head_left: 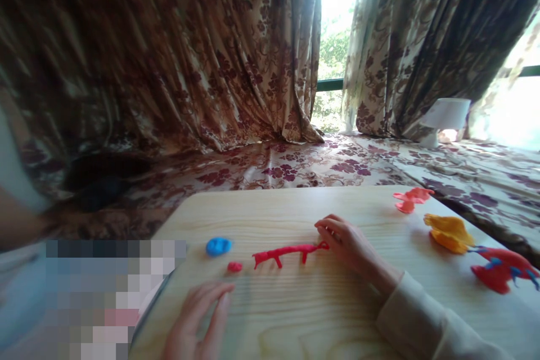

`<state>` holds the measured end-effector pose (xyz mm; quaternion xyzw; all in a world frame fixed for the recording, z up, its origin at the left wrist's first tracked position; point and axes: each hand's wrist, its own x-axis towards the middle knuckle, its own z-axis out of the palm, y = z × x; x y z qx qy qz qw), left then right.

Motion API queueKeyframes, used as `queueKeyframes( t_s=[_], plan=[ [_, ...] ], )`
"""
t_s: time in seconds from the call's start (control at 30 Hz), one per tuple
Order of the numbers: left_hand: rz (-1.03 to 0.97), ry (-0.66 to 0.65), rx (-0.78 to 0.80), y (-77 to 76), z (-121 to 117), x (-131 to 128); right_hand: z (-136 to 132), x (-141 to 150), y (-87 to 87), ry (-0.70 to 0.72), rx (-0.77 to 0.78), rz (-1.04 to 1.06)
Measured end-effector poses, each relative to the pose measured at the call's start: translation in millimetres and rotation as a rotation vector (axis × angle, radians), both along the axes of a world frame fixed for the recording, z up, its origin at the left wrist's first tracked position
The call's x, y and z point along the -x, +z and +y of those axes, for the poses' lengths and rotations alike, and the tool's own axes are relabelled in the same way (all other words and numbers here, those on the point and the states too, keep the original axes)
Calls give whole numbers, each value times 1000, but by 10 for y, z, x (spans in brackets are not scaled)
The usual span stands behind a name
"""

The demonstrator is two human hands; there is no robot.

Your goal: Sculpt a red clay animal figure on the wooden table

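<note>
Pale wood tabletop (312, 315) bears, in the frame's lower middle, a red pronged strip (291, 250) whose thin loop (324, 244) might bend or tear if my right hand (345, 237), its grip impossible to tell, knocks it, while my left hand (192, 315), lower left, is empty, fingers parted.

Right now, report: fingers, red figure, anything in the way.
Left fingers parted. Right fingers at right end of red figure, grip unclear. Figure on tabletop. Near its other end: small red lump, blue disc.
</note>
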<state>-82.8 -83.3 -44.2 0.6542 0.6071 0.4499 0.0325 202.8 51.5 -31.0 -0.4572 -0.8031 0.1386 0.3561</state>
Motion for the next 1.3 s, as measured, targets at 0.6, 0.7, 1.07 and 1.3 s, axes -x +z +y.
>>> queueKeyframes(
  t_s=[0.6, 0.7, 1.07, 1.3],
  plan=[
    [-109, -81, 213, 528, 510, -418, -128, 76, 108, 107, -248, 136],
    [-177, -212, 268, 722, 699, -692, -241, 183, 168, 212, -242, 139],
    [-466, -624, 468, 684, 1009, -971, -269, 212, 228, 163, -275, 197],
    [-393, -629, 413, 721, 964, -965, -295, 214, 255, 164, -234, 208]
  ],
)
